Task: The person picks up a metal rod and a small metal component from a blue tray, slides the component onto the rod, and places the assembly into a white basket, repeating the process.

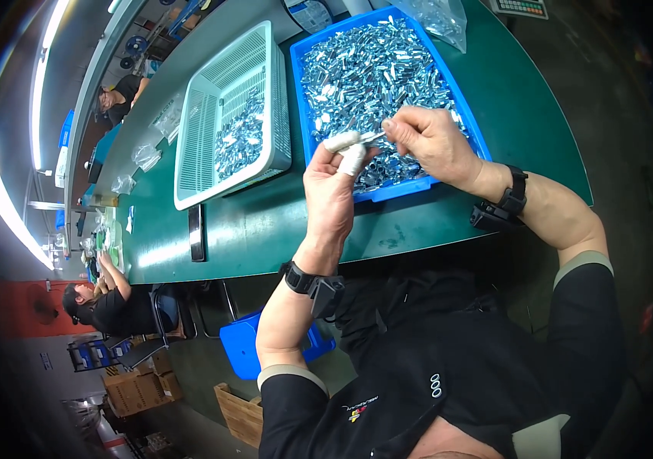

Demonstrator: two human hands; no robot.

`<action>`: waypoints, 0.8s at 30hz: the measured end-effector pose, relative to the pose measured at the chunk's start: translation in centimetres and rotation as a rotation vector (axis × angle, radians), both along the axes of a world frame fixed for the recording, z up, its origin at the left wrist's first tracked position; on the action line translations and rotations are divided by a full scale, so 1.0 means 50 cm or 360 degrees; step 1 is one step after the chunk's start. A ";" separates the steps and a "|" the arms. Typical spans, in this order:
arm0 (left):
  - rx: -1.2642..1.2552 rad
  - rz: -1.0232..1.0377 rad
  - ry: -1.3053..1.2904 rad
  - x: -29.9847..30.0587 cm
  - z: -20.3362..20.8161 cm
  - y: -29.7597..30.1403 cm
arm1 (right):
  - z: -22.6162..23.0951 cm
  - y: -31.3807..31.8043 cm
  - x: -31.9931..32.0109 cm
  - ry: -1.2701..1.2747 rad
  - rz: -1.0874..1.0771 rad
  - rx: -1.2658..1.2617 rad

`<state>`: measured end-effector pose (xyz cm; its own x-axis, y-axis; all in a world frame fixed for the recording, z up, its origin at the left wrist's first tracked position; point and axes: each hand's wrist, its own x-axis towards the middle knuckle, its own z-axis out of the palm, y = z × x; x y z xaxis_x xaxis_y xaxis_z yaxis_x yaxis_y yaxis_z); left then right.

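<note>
Above the near part of a blue tray [395, 191], my two hands meet at a small shiny metal piece [373, 138]. White coverings wrap the thumb and a finger of my left hand [328, 187], which pinches the piece. My right hand [437, 149] is closed too, its thumb and forefinger pressed together at the piece's right end. Whether they grip the piece itself or something tiny on it is too small to tell. Loose silvery metal pieces [372, 73] fill the tray beneath. Each wrist wears a black strapped device.
Left of the tray, a pale green slotted basket [279, 134] holds a smaller heap of metal pieces. A dark flat bar [197, 233] lies on the green table [265, 229] near its edge. Clear plastic bags [437, 23] lie behind. A blue stool [242, 348] stands below; two people sit left.
</note>
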<state>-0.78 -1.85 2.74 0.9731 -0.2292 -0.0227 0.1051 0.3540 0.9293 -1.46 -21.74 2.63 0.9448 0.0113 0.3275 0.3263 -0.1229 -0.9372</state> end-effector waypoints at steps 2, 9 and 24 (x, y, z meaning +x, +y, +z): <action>0.0085 -0.0076 -0.0194 -0.006 -0.006 -0.014 | -0.002 0.000 0.000 0.0067 0.0258 -0.0076; 0.0316 -0.0101 -0.0344 0.003 0.021 0.001 | -0.004 -0.004 0.001 0.0133 0.0343 0.0008; 0.0747 -0.0080 -0.0638 0.005 0.033 0.002 | 0.005 -0.006 0.005 0.0136 0.0350 -0.0026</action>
<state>-0.55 -1.73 4.38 0.9152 -0.3289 0.2329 -0.2785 -0.0985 0.9554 -1.23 -22.01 2.87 0.9433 0.2247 0.2442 0.2663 -0.0733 -0.9611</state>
